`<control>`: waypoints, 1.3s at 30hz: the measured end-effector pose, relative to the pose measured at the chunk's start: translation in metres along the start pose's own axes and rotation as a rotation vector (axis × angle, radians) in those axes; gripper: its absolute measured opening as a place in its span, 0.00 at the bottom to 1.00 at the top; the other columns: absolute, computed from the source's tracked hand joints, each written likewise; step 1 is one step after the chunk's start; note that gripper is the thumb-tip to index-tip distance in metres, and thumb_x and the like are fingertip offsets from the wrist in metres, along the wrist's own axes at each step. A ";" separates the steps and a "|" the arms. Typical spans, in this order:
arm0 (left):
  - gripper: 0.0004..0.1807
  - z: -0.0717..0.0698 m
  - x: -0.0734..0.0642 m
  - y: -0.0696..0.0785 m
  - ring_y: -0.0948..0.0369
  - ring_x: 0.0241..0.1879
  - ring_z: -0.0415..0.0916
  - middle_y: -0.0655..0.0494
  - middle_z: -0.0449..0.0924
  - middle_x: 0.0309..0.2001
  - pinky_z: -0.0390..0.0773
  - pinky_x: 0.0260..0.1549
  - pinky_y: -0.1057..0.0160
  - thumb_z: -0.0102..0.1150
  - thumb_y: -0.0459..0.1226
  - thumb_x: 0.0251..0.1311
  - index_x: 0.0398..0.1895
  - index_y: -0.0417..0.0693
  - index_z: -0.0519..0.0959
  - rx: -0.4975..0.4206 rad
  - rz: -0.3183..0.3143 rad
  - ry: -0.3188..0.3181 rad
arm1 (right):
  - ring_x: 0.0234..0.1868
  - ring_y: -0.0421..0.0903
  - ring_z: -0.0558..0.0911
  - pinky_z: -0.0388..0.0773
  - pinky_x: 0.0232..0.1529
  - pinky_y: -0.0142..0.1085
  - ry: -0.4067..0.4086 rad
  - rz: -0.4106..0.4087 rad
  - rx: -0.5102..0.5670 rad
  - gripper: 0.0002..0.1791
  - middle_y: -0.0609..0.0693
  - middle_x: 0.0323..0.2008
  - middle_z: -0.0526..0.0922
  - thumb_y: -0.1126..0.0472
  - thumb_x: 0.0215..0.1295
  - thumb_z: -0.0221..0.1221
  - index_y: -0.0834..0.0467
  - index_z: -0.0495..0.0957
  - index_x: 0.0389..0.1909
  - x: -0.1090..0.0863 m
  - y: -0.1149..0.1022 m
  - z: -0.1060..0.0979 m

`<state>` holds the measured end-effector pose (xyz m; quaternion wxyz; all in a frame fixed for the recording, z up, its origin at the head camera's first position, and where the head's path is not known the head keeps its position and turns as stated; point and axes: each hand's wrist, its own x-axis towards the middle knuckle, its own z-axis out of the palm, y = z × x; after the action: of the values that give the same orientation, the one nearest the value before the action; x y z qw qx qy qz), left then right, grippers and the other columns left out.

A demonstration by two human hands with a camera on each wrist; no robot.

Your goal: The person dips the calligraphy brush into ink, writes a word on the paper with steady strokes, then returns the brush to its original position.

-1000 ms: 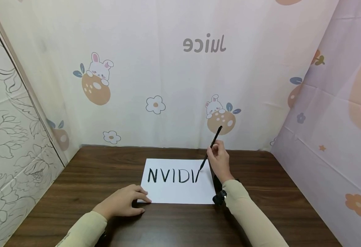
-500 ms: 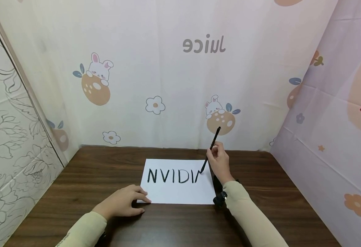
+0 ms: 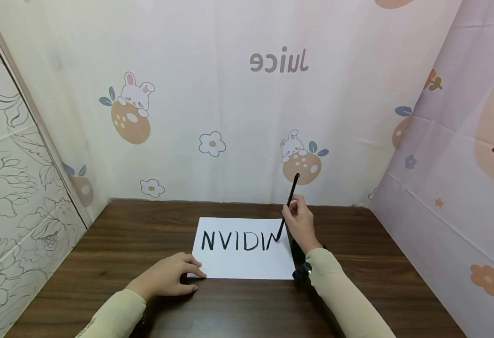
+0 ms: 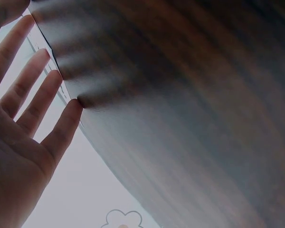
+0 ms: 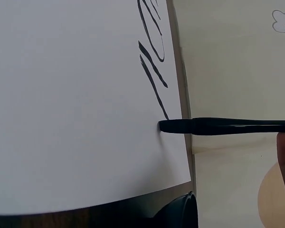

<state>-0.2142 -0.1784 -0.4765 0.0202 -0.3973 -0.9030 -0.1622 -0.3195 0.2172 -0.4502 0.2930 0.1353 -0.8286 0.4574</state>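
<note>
A white sheet of paper (image 3: 242, 263) lies on the table, with black strokes across it reading "NVIDI" and a slanted stroke beyond. My right hand (image 3: 300, 223) pinches a thin black paintbrush (image 3: 292, 190) by its handle, tilted, over the right part of the sheet. Its dark bristles (image 5: 175, 126) touch the paper at the end of a fresh line in the right wrist view. My left hand (image 3: 168, 274) lies with spread fingers at the sheet's lower left corner, fingertips on the paper and thumb on the table. From the left wrist, those fingers (image 4: 61, 130) look mostly straight.
The dark brown wooden table (image 3: 238, 312) reaches back to a printed curtain (image 3: 213, 94), with more patterned cloth on both sides. A black rounded object (image 5: 178, 211), partly seen, sits beside the paper's edge in the right wrist view. Another black object (image 3: 300, 272) is at my right wrist.
The brush tip has moved down and slightly right, leaving a short new black stroke from the top of the slanted one. The brush stands a little steeper. My left hand stays put.
</note>
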 end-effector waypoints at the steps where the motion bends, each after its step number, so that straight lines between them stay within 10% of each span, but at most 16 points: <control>1: 0.13 0.000 0.000 0.000 0.58 0.53 0.76 0.63 0.79 0.53 0.79 0.48 0.50 0.67 0.47 0.60 0.49 0.71 0.86 0.000 -0.001 -0.001 | 0.31 0.46 0.72 0.70 0.30 0.34 -0.002 -0.001 -0.001 0.11 0.50 0.31 0.74 0.64 0.70 0.57 0.58 0.70 0.50 0.000 0.000 0.000; 39: 0.13 0.000 0.000 0.001 0.58 0.54 0.75 0.64 0.79 0.53 0.78 0.49 0.50 0.67 0.47 0.60 0.49 0.71 0.86 -0.008 -0.018 -0.009 | 0.28 0.46 0.71 0.69 0.28 0.35 -0.061 -0.021 -0.018 0.11 0.48 0.28 0.71 0.66 0.69 0.58 0.60 0.70 0.49 -0.004 -0.001 -0.007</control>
<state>-0.2134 -0.1783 -0.4767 0.0129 -0.3898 -0.9061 -0.1642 -0.3130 0.2224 -0.4495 0.2735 0.1552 -0.8397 0.4427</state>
